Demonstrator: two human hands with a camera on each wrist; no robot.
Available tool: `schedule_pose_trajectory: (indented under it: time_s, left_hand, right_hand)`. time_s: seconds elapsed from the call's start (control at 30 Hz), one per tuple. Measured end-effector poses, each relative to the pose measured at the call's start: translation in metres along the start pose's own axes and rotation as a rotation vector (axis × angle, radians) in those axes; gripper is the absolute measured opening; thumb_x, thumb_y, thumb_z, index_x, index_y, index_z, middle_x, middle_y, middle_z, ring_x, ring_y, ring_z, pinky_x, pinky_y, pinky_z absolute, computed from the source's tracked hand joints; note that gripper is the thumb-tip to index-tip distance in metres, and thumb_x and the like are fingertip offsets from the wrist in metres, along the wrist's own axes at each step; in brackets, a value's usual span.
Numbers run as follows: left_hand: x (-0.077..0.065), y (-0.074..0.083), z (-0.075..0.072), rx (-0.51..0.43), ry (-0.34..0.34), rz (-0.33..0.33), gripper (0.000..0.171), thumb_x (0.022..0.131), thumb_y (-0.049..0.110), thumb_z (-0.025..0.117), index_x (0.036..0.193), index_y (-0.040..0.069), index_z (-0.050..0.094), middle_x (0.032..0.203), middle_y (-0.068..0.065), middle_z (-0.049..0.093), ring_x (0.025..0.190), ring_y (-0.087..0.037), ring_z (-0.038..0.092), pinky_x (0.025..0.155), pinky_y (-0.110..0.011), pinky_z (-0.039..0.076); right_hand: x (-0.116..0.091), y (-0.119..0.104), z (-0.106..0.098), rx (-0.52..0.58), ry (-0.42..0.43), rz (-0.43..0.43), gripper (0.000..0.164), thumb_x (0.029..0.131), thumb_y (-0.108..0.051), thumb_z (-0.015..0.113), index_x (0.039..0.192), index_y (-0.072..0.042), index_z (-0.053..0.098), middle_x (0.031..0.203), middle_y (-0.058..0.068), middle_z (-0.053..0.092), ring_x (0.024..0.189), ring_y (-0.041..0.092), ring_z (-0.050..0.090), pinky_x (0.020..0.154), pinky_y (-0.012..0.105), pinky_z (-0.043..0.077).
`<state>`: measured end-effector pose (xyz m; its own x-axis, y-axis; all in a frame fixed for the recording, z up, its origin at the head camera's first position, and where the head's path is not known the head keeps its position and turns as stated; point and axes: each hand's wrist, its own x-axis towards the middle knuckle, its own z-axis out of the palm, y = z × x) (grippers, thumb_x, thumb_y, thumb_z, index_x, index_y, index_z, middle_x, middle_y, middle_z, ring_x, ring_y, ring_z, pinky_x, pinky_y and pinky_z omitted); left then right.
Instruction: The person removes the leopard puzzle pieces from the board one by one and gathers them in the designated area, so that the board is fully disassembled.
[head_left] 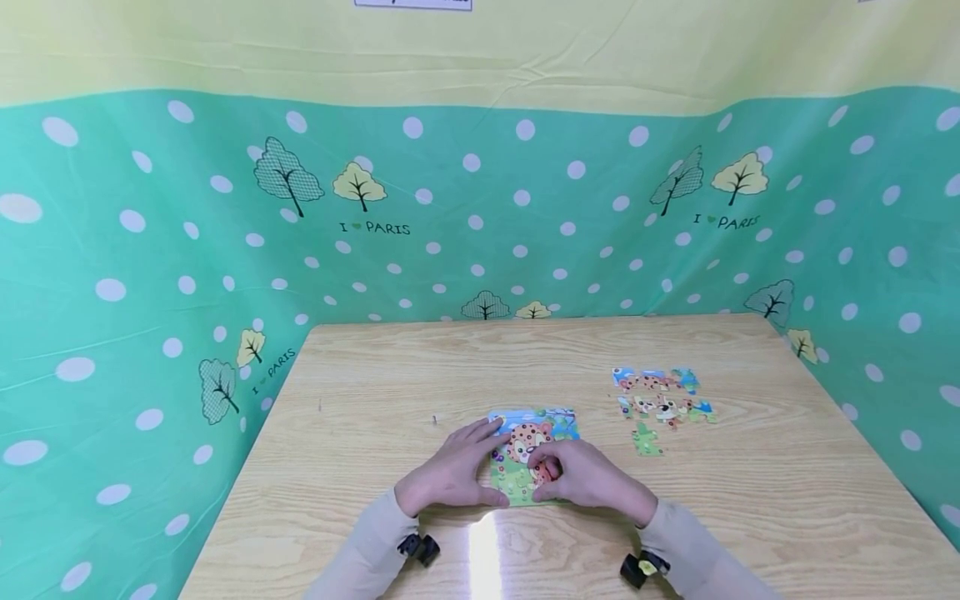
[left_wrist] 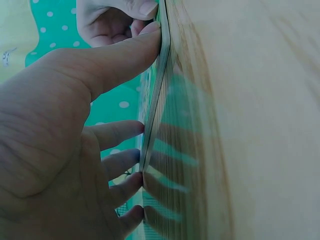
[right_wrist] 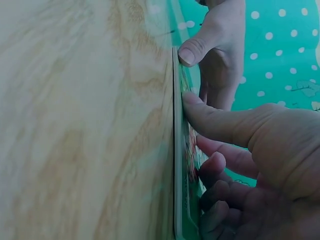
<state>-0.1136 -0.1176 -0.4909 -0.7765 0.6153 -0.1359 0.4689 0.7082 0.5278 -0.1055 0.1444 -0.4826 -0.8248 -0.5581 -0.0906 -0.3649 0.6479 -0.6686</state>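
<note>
A jigsaw puzzle board (head_left: pixel 513 482) with a spotted cartoon leopard lies flat near the front of the table. My left hand (head_left: pixel 461 468) rests over its left side, fingers spread, thumb at the near edge. In the left wrist view that thumb lies on the board's rim (left_wrist: pixel 164 55). The right hand (head_left: pixel 583 473) touches the lower right of the picture, index finger and thumb apart. From the right wrist, its thumb (right_wrist: pixel 210 117) presses on the board's face while the other fingers bend against the picture. Whether a loose piece lies beneath these fingertips is hidden.
To the right lie several loose jigsaw pieces, among them a top group (head_left: pixel 651 382), a middle group (head_left: pixel 667 408) and a green piece (head_left: pixel 647 439). The wooden table (head_left: pixel 360 375) meets a dotted green curtain (head_left: pixel 450 275) at the back.
</note>
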Motion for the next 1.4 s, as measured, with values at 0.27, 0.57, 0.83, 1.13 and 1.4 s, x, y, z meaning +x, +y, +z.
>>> schedule_pose_trajectory:
  time_s: [0.27,0.57,0.83,1.13,1.4]
  left_hand:
    - [0.000,0.000,0.001,0.001,0.000,0.006,0.100,0.083,0.053,0.087,0.164,0.015,0.042,0.178,-0.010,0.024,0.165,-0.036,0.021,0.134,-0.063,0.018]
    - [-0.001,0.001,0.000,-0.004,0.000,0.009,0.101,0.083,0.054,0.086,0.165,0.015,0.041,0.178,-0.011,0.024,0.165,-0.038,0.020,0.133,-0.064,0.018]
    - [-0.001,0.000,0.000,-0.007,0.001,0.000,0.100,0.083,0.053,0.086,0.165,0.016,0.042,0.179,-0.009,0.023,0.165,-0.037,0.020,0.133,-0.064,0.018]
    - [0.000,-0.001,0.001,-0.005,-0.004,-0.014,0.101,0.083,0.055,0.085,0.166,0.018,0.040,0.179,-0.007,0.021,0.166,-0.034,0.018,0.134,-0.061,0.016]
    - [0.000,-0.001,0.001,-0.002,-0.011,-0.015,0.101,0.084,0.054,0.085,0.166,0.018,0.039,0.179,-0.006,0.021,0.166,-0.034,0.017,0.135,-0.060,0.015]
  right_hand:
    - [-0.001,-0.004,0.000,0.028,0.005,0.048,0.035,0.080,-0.028,0.094,0.107,-0.016,0.076,0.072,-0.008,0.054,0.062,0.004,0.045,0.055,0.020,0.035]
    - [-0.006,-0.007,0.004,-0.018,0.080,0.108,0.039,0.074,-0.034,0.097,0.105,-0.025,0.074,0.110,-0.001,0.067,0.103,0.019,0.062,0.091,0.043,0.055]
    - [-0.006,-0.002,0.002,0.033,0.063,0.052,0.035,0.081,-0.033,0.093,0.106,-0.022,0.071,0.101,-0.007,0.068,0.093,0.011,0.060,0.082,0.030,0.052]
    - [-0.006,0.010,-0.014,0.172,0.041,0.001,0.008,0.101,-0.021,0.073,0.106,-0.016,0.076,0.092,-0.006,0.070,0.076,0.005,0.059,0.066,0.022,0.051]
    - [-0.007,0.021,-0.030,0.214,0.094,0.073,0.011,0.100,-0.029,0.076,0.103,-0.020,0.080,0.089,-0.005,0.074,0.072,0.012,0.062,0.060,0.023,0.049]
